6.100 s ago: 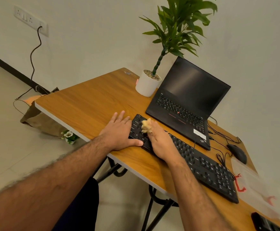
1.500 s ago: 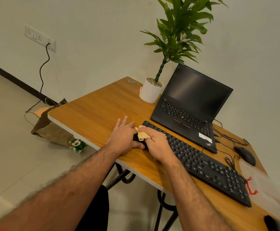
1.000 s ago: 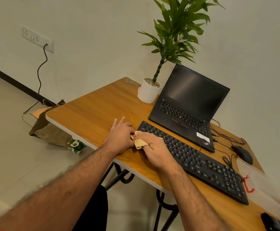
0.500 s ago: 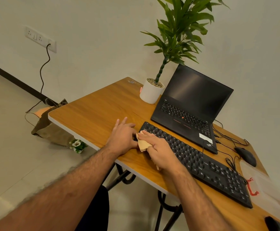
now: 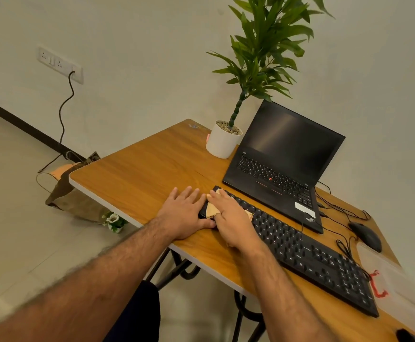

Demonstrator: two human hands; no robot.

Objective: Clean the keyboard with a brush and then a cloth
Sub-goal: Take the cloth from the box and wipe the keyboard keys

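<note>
Pressed flat under the right hand (image 5: 231, 218), a tan cloth (image 5: 211, 209) sits on the left end of a black keyboard (image 5: 307, 255), fingers spread over it. Beside it, the left hand (image 5: 185, 214) lies open on the wooden table (image 5: 142, 176), thumb against the keyboard's end. Behind the keyboard are 1 open black laptop (image 5: 283, 164), 1 potted plant (image 5: 222, 141) and 1 black mouse (image 5: 365, 236).

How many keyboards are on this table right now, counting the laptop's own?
2. The external keyboard lies along the near edge, under both hands; the laptop keyboard sits behind it, beside the potted plant.
</note>
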